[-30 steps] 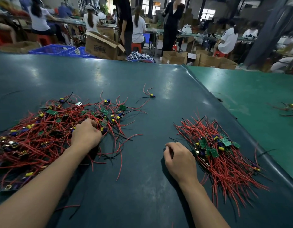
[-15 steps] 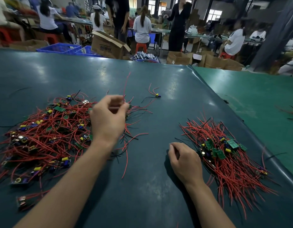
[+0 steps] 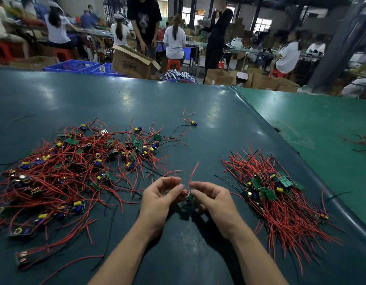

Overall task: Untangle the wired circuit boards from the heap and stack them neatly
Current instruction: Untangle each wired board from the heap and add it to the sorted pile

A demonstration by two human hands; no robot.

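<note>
Item: one wired board [image 3: 190, 196], lower centre, between both hands.
Grip: left hand [image 3: 161, 199] and right hand [image 3: 214, 199] pinch it.
Advice: straighten its red leads (they splay upward), then lay it on the stack [image 3: 281, 202], right.

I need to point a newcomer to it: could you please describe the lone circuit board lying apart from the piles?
On the dark green table, look beyond the tangled heap on the left, toward the far edge. The stray board lies alone there, touching no pile, with a yellow part and thin red and black wires.
</note>
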